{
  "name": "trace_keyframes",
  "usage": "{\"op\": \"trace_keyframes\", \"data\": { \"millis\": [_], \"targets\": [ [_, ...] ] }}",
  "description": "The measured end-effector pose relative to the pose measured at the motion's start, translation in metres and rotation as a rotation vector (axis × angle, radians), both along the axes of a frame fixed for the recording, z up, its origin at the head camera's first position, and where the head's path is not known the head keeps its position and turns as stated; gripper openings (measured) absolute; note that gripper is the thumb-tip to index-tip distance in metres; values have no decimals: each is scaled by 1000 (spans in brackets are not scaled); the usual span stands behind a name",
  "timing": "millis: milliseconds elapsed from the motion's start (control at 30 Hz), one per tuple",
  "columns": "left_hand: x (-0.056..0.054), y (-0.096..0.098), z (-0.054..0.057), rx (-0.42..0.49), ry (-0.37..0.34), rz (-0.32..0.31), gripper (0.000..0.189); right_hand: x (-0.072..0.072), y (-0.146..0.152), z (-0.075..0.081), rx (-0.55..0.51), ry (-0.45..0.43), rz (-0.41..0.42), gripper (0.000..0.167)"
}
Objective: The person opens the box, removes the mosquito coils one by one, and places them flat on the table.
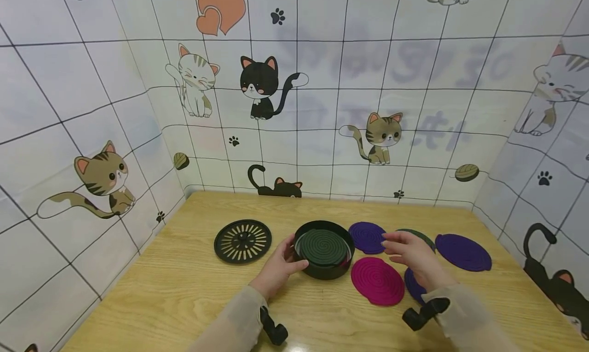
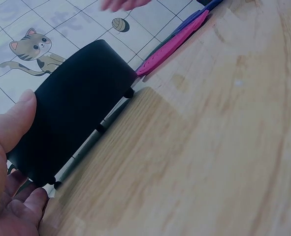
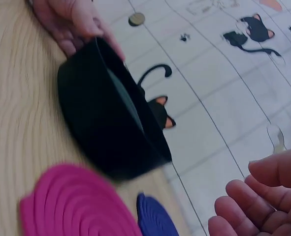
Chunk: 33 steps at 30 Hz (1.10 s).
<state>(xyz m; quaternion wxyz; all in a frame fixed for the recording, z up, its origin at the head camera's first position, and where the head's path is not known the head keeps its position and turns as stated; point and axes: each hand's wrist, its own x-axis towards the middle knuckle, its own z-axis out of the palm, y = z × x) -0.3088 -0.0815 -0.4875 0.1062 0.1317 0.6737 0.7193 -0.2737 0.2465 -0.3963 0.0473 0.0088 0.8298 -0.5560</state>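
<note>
My left hand (image 1: 277,270) grips the near-left side of a round black mosquito coil holder (image 1: 325,273), thumb along its wall and fingers curled at its lower edge. Inside the holder lies a dark green spiral mosquito coil (image 1: 323,246), with a bit of pink showing under its right edge. My right hand (image 1: 416,257) is over the loose coils to the right, its fingers loosely bent and holding nothing. Nearest to it are a purple coil (image 1: 366,237), a magenta coil (image 1: 378,282), a partly hidden green coil (image 1: 421,236) and another purple coil (image 1: 414,286) under the wrist.
The holder's black slotted lid (image 1: 243,241) lies flat on the wooden table (image 1: 184,290), left of the holder. Farther right is another purple coil (image 1: 463,252). A wall covering with cartoon cats (image 1: 259,89) stands behind the table and along both sides.
</note>
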Motion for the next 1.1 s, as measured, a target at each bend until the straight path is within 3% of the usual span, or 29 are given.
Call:
{"op": "trace_keyframes", "data": {
  "millis": [200,500,833,1100],
  "targets": [
    [1,0,-1,-15,10,-2,88,-17,-42,9,-71,1,35,46],
    [3,-1,0,-13,2,-2,89,-41,-78,9,-90,37,70,41],
    [0,-2,-3,-13,0,-8,89,-52,-110,-6,67,10,58,41],
    [-1,-2,-3,-21,4,-6,89,-59,-122,-16,123,10,-8,38]
  ]
}}
